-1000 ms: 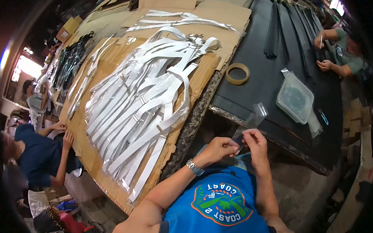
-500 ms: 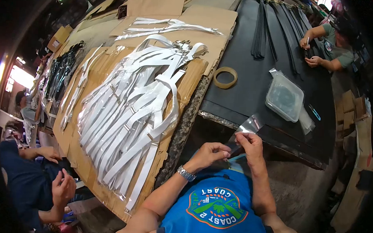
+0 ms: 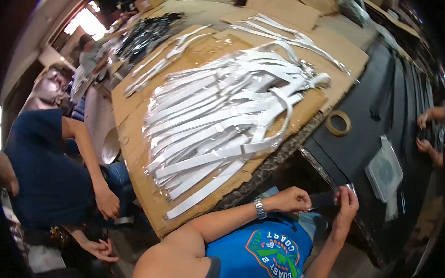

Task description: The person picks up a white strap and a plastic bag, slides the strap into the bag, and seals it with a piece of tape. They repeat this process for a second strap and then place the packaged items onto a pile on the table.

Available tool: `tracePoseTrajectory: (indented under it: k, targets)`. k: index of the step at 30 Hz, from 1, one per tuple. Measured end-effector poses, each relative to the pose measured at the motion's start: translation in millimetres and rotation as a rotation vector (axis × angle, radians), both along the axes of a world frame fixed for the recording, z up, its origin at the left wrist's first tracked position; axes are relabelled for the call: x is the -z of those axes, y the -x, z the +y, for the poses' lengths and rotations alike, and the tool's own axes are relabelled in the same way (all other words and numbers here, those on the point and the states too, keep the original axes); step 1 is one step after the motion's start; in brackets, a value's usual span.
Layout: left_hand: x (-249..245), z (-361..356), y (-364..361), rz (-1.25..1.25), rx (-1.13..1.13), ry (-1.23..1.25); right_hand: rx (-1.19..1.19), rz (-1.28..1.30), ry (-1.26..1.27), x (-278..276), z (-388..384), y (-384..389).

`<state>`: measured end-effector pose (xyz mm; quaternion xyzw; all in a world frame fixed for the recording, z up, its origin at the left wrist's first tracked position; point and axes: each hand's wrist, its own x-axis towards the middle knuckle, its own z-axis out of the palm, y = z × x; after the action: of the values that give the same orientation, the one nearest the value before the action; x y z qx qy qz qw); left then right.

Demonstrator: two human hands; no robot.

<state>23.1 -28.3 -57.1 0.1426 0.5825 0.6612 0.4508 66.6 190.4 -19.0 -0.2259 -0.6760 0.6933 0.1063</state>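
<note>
A clear plastic strip (image 3: pixel 323 200) is stretched between my two hands, over my lap at the table's edge. One end is pinched in the fingers of my left hand (image 3: pixel 291 199), which has a metal watch at its wrist. My right hand (image 3: pixel 346 204) grips the other end, and a shiny bit of the plastic sticks up past its fingertips. To the left of my hands lies a big pile of white elastic straps (image 3: pixel 223 119) with metal clips, partly in clear plastic sleeves, on a cardboard sheet (image 3: pixel 138 155).
On the black table covering (image 3: pixel 340 148) at right are a tape roll (image 3: pixel 338 123), a lidded plastic box (image 3: pixel 385 173) and black straps (image 3: pixel 405 96). A co-worker's hands (image 3: pixel 426 129) are at its far side. Another person in dark blue (image 3: pixel 55 167) sits at left.
My view has swung to the right-down side, so everything sits differently in it. The strip is still held in both hands. The person at left has lowered one hand.
</note>
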Motion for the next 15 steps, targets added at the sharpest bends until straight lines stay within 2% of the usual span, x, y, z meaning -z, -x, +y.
tracePoseTrajectory:
  k: [3, 5, 6, 9, 15]
  targets:
    - [18.8, -1.8, -1.8, -0.082, 0.006, -0.087, 0.045, 0.025, 0.066, 6.0, 10.3, 0.4]
    - [28.5, -1.2, -1.4, -0.041, -0.038, -0.122, 0.051, 0.022, 0.006, 3.1, 18.5, 2.1]
    - [18.1, -4.5, 0.4, -0.066, -0.054, -0.084, 0.083, 0.009, -0.003, -0.7, 20.8, 0.8]
    - [26.6, -2.6, 2.7, -0.016, -0.083, -0.063, 0.150, 0.020, -0.003, -13.2, 29.3, 4.5]
    - [-0.8, -7.6, 9.0, 0.097, -0.067, 0.045, 0.175, 0.163, -0.021, -4.6, 59.7, 6.2]
